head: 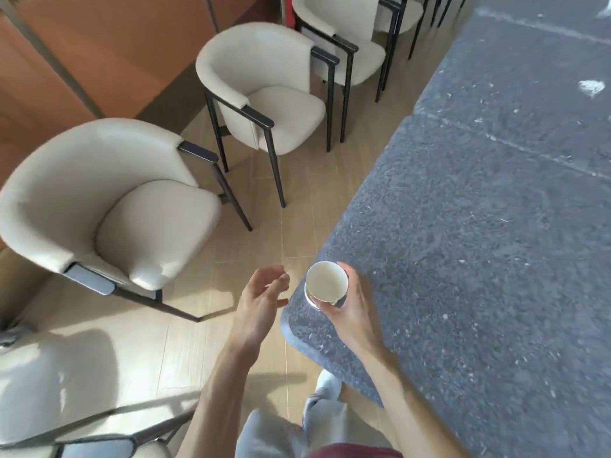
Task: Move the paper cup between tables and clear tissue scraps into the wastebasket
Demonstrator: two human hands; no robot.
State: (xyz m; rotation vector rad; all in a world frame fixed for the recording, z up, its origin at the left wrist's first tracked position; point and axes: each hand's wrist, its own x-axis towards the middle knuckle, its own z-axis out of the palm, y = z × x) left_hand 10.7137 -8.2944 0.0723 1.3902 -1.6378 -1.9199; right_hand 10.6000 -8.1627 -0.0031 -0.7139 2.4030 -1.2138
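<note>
Paper cup (326,285) sat upright in the right hand (353,312), fingers curled round its wall above the table (463,226) corner. Left hand (261,304) hung loosely open, holding nothing. Cup looked empty, light and crushable; a gentle mid-wall grip suited it.

- Table (479,226) at right; chairs (109,206) lined along its left edge, on the floor (264,246).
- Paper cup (325,285) above table's near corner, right hand (353,309) round it.
- Left hand (261,302) just left of cup.
- Tissue scrap (591,87) far right on table.

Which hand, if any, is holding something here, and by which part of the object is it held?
The right hand holds the paper cup, fingers wrapped round its side wall below the rim. The left hand holds nothing.
</note>
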